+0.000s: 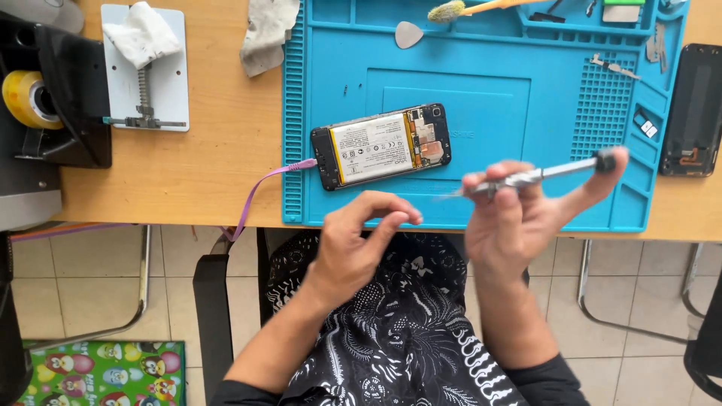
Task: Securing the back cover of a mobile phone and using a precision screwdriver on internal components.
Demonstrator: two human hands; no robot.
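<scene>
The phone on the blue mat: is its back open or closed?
Open. The phone lies with its back cover off, so its white-labelled battery and circuit board show. A purple cable is plugged into its left end.

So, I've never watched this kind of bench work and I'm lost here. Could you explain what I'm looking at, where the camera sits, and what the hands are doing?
There is one picture, from a camera on the person's head looking down at their own bare hands; no machine is involved. On the wooden table lies a blue rubber work mat. On it rests an opened black smartphone, back cover off so its battery shows, with a purple cable plugged into one end. The right hand holds a slim metal screwdriver, one fingertip on its end cap. The left hand pinches its fingertips together near the tool's tip; whether it holds something tiny is unclear. Also there: a grey triangular pick, a crumpled cloth and a yellow tape roll.
</scene>
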